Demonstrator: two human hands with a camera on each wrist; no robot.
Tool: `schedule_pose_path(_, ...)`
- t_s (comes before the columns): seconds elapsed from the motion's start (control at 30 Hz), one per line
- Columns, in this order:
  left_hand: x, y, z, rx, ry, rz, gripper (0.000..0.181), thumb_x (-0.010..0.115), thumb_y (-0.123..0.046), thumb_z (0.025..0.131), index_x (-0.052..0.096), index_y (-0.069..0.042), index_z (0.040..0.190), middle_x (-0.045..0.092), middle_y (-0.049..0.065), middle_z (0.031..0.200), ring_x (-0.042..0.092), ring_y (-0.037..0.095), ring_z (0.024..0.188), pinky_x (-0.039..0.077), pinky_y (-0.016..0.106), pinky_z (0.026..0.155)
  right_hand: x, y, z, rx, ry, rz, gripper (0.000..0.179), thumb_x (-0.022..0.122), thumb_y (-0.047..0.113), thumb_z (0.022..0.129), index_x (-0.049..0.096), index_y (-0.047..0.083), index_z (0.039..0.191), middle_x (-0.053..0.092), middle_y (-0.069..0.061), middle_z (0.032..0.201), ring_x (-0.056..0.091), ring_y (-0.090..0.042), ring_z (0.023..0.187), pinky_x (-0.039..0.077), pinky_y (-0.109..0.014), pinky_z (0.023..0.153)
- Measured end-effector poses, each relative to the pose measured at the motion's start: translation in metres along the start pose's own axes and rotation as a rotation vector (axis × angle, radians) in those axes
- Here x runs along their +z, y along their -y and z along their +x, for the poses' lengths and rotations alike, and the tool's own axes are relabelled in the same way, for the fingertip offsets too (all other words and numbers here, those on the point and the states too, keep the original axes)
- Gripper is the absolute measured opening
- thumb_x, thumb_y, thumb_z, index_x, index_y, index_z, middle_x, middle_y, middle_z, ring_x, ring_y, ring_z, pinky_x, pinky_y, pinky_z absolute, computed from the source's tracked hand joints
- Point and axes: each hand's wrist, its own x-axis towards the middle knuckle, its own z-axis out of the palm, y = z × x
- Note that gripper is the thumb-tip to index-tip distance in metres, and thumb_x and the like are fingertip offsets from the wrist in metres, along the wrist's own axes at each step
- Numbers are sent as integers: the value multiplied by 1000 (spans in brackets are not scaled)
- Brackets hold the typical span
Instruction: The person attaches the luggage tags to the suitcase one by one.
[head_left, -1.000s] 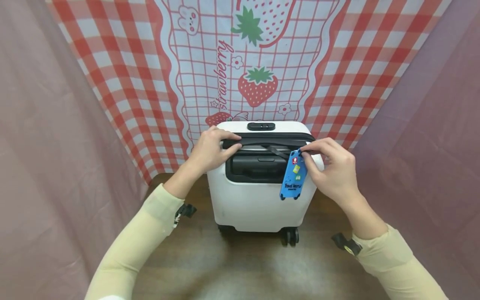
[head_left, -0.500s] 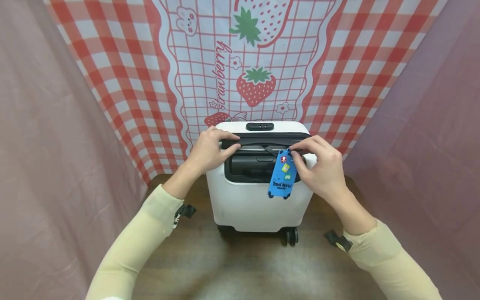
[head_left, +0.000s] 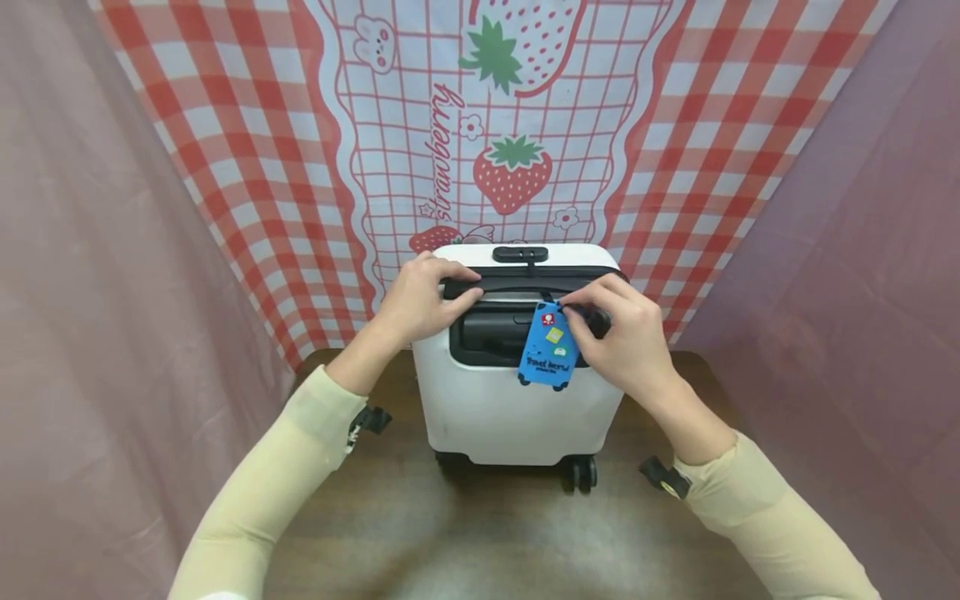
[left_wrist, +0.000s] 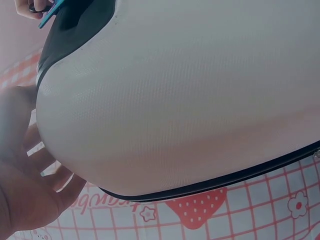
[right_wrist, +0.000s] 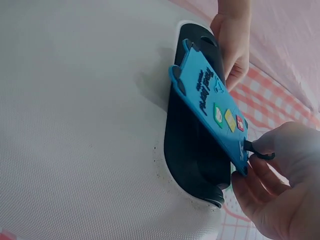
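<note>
A white hard-shell suitcase [head_left: 517, 417] stands upright with a black carry handle [head_left: 510, 283] across its top. My left hand [head_left: 420, 296] holds the handle's left end, thumb in front and index finger over the top. In the left wrist view, the other fingers [left_wrist: 60, 175] lie spread along the suitcase's rounded corner. A blue luggage tag [head_left: 550, 346] with small coloured pictures hangs before the black recess. Near its top corner, my right hand [head_left: 622, 333] pinches the tag's black strap [right_wrist: 262, 152] between thumb and fingers. Part of the strap is hidden behind the hand.
A combination lock [head_left: 521, 254] sits on the suitcase top, and black wheels [head_left: 579, 472] rest on the brown wooden surface [head_left: 480, 542]. Behind hangs a red-and-white checked strawberry cloth [head_left: 517, 100]. Pink curtains [head_left: 112, 292] close in both sides.
My right hand has moved left along the handle, bringing the tag toward the middle. Less of the strap shows in front, and some shows above the handle. My left hand has stayed put.
</note>
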Motion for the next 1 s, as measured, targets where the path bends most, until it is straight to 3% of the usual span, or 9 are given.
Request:
schedule_pose_path(0.23,-5,-5,18,25,34,-3,27,73,-32,101,82,-12,116,82,5,112,72,22,108,57,42,102,2,-2,5,-20,37,0,19,84,6,89,80,5,107,75,-9,103,73,-23,96,65,-44,82)
schedule_pose_path(0.43,-9,-19,44,6,135,35,30,69,-34,104,78,-16,126,80,4,120,71,21,109,59,41,98,5,-5,10,-33,98,18,18,84,5,89,79,6,107,77,-8,103,73,-22,94,65,-46,84)
schedule_pose_path(0.53,-8,-25,56,8,192,57,36,67,-31,105,71,-17,138,75,6,131,70,23,113,58,42,101,6,-6,14,-26,125,19,19,83,6,90,75,5,106,78,-10,104,74,-23,92,66,-46,85)
schedule_pose_path(0.73,-3,-30,71,46,274,98,46,62,-21,107,58,-16,153,62,9,152,58,27,142,46,45,122,8,-5,20,-4,177,9,20,84,7,90,70,4,105,79,-12,104,75,-25,91,66,-47,85)
schedule_pose_path(0.83,0,-31,73,43,289,115,44,61,-18,108,60,-17,151,59,9,156,54,27,147,43,47,125,10,-5,22,-13,182,-13,19,85,8,89,73,5,104,80,-11,103,75,-25,89,66,-46,85)
schedule_pose_path(1.0,2,-29,76,49,257,115,37,65,-16,105,68,-15,142,64,10,147,60,27,138,48,45,120,12,-5,23,-31,155,-71,18,87,12,88,78,8,102,81,-10,98,72,-24,82,64,-42,77)
